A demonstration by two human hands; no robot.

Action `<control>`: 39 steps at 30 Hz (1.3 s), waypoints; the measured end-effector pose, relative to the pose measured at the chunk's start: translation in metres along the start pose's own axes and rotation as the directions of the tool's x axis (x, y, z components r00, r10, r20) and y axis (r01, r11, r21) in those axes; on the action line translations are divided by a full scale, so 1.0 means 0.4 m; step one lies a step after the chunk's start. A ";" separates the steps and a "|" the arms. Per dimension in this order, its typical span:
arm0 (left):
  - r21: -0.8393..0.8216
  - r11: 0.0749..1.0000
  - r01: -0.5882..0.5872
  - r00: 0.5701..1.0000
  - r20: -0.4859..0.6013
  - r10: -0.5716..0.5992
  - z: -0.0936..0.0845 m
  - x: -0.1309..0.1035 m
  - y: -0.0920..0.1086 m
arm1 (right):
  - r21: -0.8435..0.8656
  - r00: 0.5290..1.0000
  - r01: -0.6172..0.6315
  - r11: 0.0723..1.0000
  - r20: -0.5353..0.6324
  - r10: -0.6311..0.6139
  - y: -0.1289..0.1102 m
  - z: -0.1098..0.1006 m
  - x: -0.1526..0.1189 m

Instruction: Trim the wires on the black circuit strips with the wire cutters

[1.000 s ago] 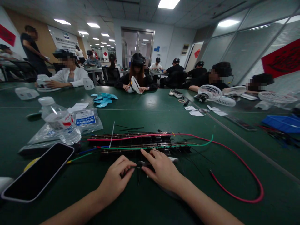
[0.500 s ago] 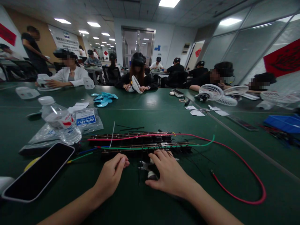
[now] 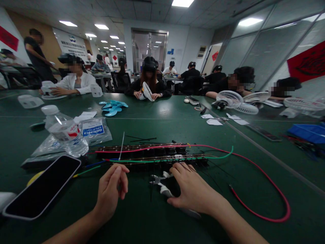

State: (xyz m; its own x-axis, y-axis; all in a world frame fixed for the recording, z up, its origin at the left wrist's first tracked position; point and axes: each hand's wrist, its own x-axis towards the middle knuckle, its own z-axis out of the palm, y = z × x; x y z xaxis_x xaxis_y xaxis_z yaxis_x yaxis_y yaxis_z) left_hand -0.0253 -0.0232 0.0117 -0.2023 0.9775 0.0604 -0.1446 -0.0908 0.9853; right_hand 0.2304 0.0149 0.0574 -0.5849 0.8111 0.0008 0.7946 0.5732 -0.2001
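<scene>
bright ceiling lights [image 3: 182, 3] | white back wall [image 3: 183, 40] | metal-framed door [image 3: 142, 47] | glass partition [image 3: 271, 44], right | green tabletop [image 3: 177, 129]

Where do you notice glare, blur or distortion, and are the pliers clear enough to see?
Head view: the nearest ceiling lamp burns out white, a pale sheen lies on the table; head view, right edge: the blue tray looks soft and stretched; head view, centre: the pliers are fairly clear, though the right hand partly covers them.

We're bare-handed, folks: left hand [image 3: 111, 186] and right hand [image 3: 189, 183] both look pretty slim. Our forearms [image 3: 235, 215] are bare too, kinda smooth and slender, narrowing down toward equally bare wrists [image 3: 100, 217].
</scene>
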 end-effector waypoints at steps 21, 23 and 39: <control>0.021 0.989 0.146 0.932 0.331 -0.145 -0.001 0.015 0.000 | 0.030 0.999 0.026 0.999 0.026 -0.027 -0.004 0.010 0.013; 0.012 0.936 0.353 0.756 0.586 -0.292 -0.005 0.015 0.010 | 0.048 1.000 0.005 0.999 0.021 -0.006 -0.005 0.002 0.012; 0.081 0.963 0.257 0.761 0.597 -0.254 0.008 0.029 -0.006 | 0.181 0.995 -0.007 0.983 -0.094 0.025 0.006 -0.005 0.010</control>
State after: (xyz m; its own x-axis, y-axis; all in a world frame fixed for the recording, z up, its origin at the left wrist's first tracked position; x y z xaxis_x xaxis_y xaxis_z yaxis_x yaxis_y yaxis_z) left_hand -0.0242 -0.0108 0.0105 0.4609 0.8808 -0.1087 -0.1128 0.1796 0.9772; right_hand 0.2303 0.0198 0.0590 -0.5473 0.8323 0.0878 0.7563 0.5367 -0.3741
